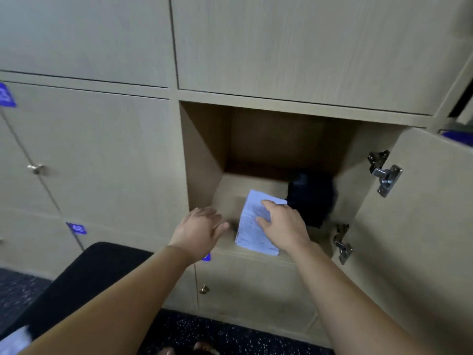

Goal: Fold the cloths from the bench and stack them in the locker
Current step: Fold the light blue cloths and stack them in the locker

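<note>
A folded white cloth (252, 226) lies on the floor of the open locker (204, 160), near its front edge. My right hand (282, 222) rests flat on top of this cloth with its fingers spread. My left hand (201, 230) hovers open just left of the cloth, at the locker's front lip, apart from it. A dark folded cloth (311, 198) sits deeper inside the locker at the right. At the bottom left a bit of another white cloth (14, 340) shows on the black bench (84, 275).
The locker door (414, 226) stands open to the right, with two metal hinges (384, 172) on it. Closed lockers with small knobs (35, 169) surround the open one. Speckled dark flooring (204, 331) lies below.
</note>
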`<state>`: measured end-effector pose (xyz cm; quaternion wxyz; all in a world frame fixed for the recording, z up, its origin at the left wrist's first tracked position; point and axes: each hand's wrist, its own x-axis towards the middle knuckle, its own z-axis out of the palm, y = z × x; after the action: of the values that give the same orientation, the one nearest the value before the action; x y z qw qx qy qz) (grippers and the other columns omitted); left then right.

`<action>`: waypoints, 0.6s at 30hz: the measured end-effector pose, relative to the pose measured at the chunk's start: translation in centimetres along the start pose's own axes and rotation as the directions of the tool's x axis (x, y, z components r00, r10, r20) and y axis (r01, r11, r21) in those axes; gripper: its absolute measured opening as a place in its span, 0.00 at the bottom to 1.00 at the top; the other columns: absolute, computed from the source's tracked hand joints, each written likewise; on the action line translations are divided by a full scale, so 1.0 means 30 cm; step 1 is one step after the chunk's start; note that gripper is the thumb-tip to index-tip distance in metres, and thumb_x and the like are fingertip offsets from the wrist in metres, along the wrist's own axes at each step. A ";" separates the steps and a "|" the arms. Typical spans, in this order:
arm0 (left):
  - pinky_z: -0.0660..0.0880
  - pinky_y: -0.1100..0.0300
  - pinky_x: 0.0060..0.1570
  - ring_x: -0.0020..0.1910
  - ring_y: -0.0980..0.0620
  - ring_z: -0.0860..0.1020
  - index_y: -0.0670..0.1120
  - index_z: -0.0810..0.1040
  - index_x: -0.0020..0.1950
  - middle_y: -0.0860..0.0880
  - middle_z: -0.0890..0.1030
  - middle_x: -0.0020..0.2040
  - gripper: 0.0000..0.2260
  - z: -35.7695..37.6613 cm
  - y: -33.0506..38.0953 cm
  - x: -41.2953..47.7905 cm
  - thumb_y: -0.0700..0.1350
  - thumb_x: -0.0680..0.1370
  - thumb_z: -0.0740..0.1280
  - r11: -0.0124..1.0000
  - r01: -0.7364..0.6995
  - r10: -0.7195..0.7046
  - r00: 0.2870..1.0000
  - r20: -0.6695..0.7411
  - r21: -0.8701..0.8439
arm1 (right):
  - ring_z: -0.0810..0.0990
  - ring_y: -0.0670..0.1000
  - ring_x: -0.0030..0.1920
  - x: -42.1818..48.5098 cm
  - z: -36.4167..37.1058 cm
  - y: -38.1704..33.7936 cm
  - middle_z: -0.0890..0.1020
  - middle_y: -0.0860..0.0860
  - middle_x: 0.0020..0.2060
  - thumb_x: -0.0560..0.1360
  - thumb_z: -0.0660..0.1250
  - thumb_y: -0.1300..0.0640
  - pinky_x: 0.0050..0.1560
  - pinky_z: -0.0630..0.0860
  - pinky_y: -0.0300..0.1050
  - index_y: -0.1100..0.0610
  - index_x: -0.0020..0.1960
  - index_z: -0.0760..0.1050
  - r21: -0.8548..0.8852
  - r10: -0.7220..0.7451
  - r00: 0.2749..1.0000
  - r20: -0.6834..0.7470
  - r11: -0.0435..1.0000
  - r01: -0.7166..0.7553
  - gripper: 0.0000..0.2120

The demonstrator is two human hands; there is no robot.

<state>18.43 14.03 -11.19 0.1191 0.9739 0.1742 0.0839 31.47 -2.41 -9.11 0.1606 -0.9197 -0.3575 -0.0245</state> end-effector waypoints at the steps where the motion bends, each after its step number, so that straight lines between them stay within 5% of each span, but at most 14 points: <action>1: 0.64 0.56 0.67 0.70 0.48 0.69 0.46 0.78 0.60 0.47 0.77 0.64 0.36 -0.027 -0.012 -0.058 0.68 0.75 0.42 1.000 0.023 -0.023 1.000 0.000 0.014 | 0.75 0.58 0.60 -0.029 -0.009 -0.037 0.80 0.54 0.58 0.79 0.60 0.49 0.55 0.72 0.48 0.56 0.67 0.70 0.017 -0.012 1.000 0.009 1.000 0.012 0.19; 3: 0.64 0.56 0.67 0.70 0.49 0.68 0.46 0.77 0.63 0.48 0.75 0.67 0.25 -0.067 -0.046 -0.177 0.62 0.82 0.51 0.996 0.083 -0.083 0.997 -0.008 0.027 | 0.73 0.58 0.64 -0.091 -0.015 -0.122 0.78 0.54 0.63 0.79 0.60 0.49 0.60 0.71 0.49 0.54 0.72 0.67 0.040 -0.049 0.998 0.039 0.998 0.048 0.22; 7: 0.61 0.54 0.71 0.74 0.50 0.64 0.48 0.71 0.72 0.49 0.69 0.74 0.22 -0.124 -0.143 -0.427 0.57 0.83 0.55 0.978 0.206 -0.205 0.977 -0.065 0.017 | 0.73 0.58 0.64 -0.217 0.016 -0.303 0.78 0.55 0.62 0.79 0.61 0.48 0.57 0.72 0.49 0.52 0.71 0.67 0.062 -0.145 0.987 0.065 0.988 0.141 0.22; 14: 0.70 0.54 0.62 0.67 0.46 0.71 0.45 0.75 0.67 0.48 0.76 0.66 0.19 -0.173 -0.366 -0.864 0.54 0.82 0.59 0.910 0.415 -0.409 0.902 -0.139 0.016 | 0.73 0.56 0.65 -0.416 0.130 -0.629 0.76 0.54 0.65 0.79 0.60 0.48 0.62 0.70 0.48 0.53 0.72 0.67 0.095 -0.346 0.931 0.120 0.937 0.336 0.23; 18: 0.72 0.52 0.51 0.56 0.45 0.76 0.43 0.78 0.55 0.48 0.79 0.51 0.14 -0.192 -0.487 -1.083 0.52 0.82 0.60 0.862 0.506 -0.503 0.848 -0.167 -0.026 | 0.74 0.57 0.63 -0.511 0.194 -0.768 0.78 0.54 0.63 0.79 0.60 0.49 0.60 0.71 0.49 0.54 0.70 0.69 0.108 -0.430 0.888 0.166 0.903 0.417 0.21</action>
<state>-17.49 16.84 -13.45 0.1127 0.8845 0.4337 0.1300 4.33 5.43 -10.66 0.1494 -0.8116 -0.5634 0.0393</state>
